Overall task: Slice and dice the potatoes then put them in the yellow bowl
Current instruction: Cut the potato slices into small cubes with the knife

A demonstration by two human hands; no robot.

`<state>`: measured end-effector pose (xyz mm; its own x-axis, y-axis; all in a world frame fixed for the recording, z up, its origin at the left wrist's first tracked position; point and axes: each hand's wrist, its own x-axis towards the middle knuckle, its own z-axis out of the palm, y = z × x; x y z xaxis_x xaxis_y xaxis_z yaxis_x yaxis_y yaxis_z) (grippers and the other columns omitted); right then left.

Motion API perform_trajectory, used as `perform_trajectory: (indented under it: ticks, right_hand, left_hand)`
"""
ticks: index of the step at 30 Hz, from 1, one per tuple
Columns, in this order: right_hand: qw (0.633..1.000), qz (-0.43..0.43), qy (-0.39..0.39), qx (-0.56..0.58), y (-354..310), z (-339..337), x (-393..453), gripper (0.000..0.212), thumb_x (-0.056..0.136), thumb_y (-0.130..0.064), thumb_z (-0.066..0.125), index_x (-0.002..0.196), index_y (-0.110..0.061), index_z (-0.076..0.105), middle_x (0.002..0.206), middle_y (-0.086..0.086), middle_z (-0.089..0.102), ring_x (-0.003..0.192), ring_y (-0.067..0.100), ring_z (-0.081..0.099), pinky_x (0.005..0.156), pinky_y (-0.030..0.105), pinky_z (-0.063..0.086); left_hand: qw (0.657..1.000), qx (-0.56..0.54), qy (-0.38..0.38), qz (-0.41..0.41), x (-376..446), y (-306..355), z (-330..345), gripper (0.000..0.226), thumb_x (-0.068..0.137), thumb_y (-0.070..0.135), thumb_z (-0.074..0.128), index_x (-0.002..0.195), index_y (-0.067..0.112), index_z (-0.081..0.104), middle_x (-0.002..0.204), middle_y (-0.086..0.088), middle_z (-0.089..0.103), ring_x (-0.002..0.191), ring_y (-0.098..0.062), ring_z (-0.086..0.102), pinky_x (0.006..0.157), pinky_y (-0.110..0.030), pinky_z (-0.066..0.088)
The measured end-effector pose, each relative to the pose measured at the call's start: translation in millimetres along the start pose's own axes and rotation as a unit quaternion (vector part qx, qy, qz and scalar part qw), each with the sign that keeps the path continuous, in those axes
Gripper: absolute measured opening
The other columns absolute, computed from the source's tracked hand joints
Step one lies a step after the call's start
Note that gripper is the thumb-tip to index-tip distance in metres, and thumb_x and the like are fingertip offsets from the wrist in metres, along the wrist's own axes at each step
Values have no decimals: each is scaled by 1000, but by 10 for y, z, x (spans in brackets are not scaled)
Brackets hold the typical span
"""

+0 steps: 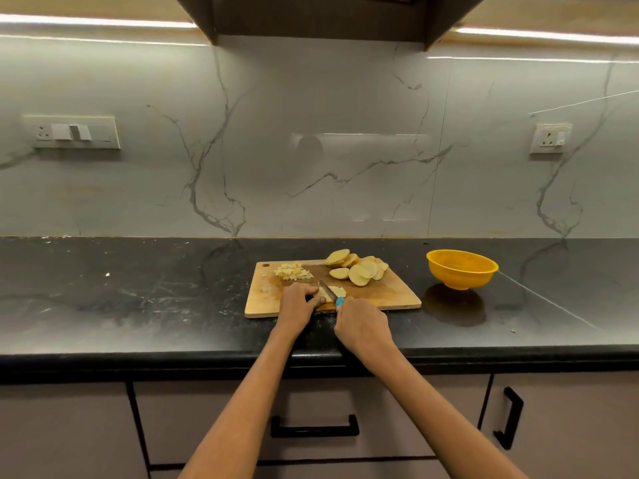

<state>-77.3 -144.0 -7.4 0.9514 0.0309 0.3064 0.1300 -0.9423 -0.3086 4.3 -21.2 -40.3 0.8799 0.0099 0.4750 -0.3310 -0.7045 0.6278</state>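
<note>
On the black counter [138,288] at mid-frame lies a wooden cutting board [387,299], the yellow bowl [462,269] just right of it, where the right hand [363,326] grips a blue-handled knife [330,292] across a potato slice [336,291] the left hand [297,304] pinches, sliced potatoes [358,269] and diced bits [292,271] behind.

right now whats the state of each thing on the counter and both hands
yellow bowl: upright, looks empty
cutting board: flat on counter
potato slices: piled, undiced
diced potato: heaped on board
slice being cut: under blade
knife: blade on slice
left hand: holds slice
right hand: grips knife
</note>
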Motion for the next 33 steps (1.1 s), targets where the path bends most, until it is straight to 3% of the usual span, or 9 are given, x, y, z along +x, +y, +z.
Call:
perform_trajectory:
  ticks: [7, 10, 12, 14, 17, 21, 26, 33]
  right_hand:
    - [997, -33, -23, -61, -72, -58, 35, 24, 94, -13, 48, 114, -7, 59, 109, 11, 65, 99, 26, 63, 72, 30, 45]
    - [995, -49, -42, -73, -168, -94, 120, 25, 94, -11, 49, 115, -6, 59, 114, 12, 64, 104, 27, 61, 79, 32, 47]
    - [993, -56, -51, -85, -201, -99, 124, 26, 94, -11, 49, 118, -6, 57, 116, 12, 63, 105, 27, 61, 82, 33, 49]
    - [991, -69, -47, -101, -181, -92, 52, 26, 94, -11, 49, 119, -6, 56, 115, 12, 62, 102, 26, 62, 80, 33, 49]
    - [985, -92, -38, -140, -87, -49, -171, 31, 95, -9, 49, 125, -2, 51, 120, 14, 59, 97, 26, 64, 78, 33, 52]
    - [981, -91, -25, -168, 109, -17, -393, 57, 95, -14, 49, 145, 1, 26, 114, 12, 63, 96, 24, 66, 76, 33, 51]
    - [998, -49, 23, -27, 237, -96, -316, 33, 103, -30, 33, 127, -12, 45, 108, 7, 62, 96, 22, 63, 70, 29, 43]
    - [999, -38, -4, 13, 56, -18, -24, 25, 99, -26, 43, 112, -8, 55, 102, 8, 66, 89, 19, 63, 65, 24, 39]
  left_hand:
    - [1000, 7, -10, 9, 32, -16, -15, 31, 83, 15, 68, 110, 0, 67, 116, -13, 66, 113, -21, 58, 97, -26, 38]
    - [999, 10, -36, 20, 62, -13, -61, 16, 82, 15, 69, 84, -1, 73, 83, -14, 71, 77, -16, 59, 81, -33, 45]
    - [999, 12, -38, 23, 57, -10, -75, 18, 82, 15, 68, 76, -2, 71, 74, -14, 69, 66, -14, 53, 78, -35, 48]
    - [999, 4, -24, 31, 24, -3, -70, 15, 82, 15, 68, 85, 1, 74, 82, -11, 72, 76, -17, 61, 86, -32, 47]
    - [1000, 3, -3, 27, -8, 19, -69, 28, 81, 15, 70, 105, 1, 69, 107, -11, 70, 103, -18, 62, 91, -21, 39]
    - [1000, 9, -4, 3, -23, 28, -60, 36, 82, 18, 70, 113, 2, 65, 118, -11, 65, 114, -18, 58, 100, -24, 37]
    - [999, -23, 18, -16, -35, -2, -60, 32, 85, 10, 66, 116, 3, 63, 120, -10, 64, 117, -18, 55, 100, -22, 34]
    - [999, -37, 29, -25, -33, -16, -67, 32, 82, 9, 68, 113, 2, 65, 115, -11, 66, 112, -18, 59, 91, -15, 35]
